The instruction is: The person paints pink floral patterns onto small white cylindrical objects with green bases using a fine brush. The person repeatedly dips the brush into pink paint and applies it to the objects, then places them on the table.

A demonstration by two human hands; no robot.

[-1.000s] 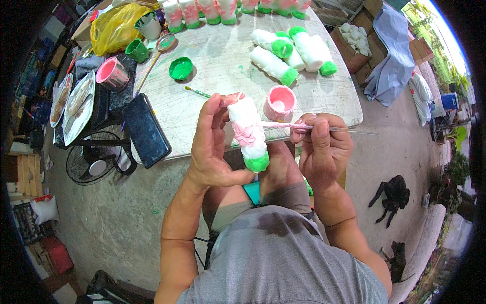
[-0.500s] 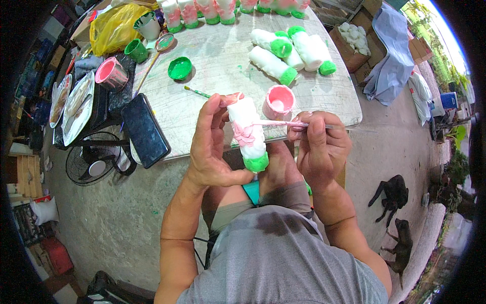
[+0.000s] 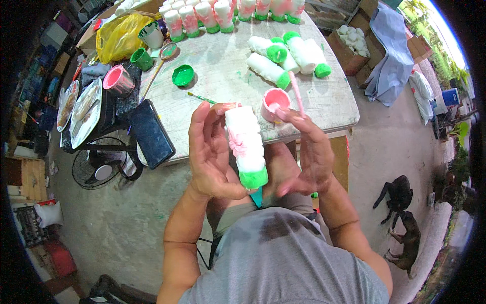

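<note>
The fingers of the left hand are bent around the gap between its two ends and have hold of a white cylinder: fingertips at the far end, thumb under the near, green end. The right hand is spread, its thumb well apart from the other fingers; a pink brush juts up from among them, seemingly tucked between two, though blur hides the exact grip.

The cylinder is held above the person's lap, just off the near edge of the desk, tilted, with a raised pink patch on its left side. It looks light and slightly soft, with a lumpy skin that could dent or smear; the pink patch may be wet and slippery. The two ends are the safest places to grip, keeping the sides untouched.

Just beyond the right fingertips stands a pink cup; whether they touch it is unclear. Farther right lie white cylinders with green ends. At the far edge stand pink-patterned cylinders. To the left are a thin green brush, a green dish and, nearer, a dark phone.
</note>
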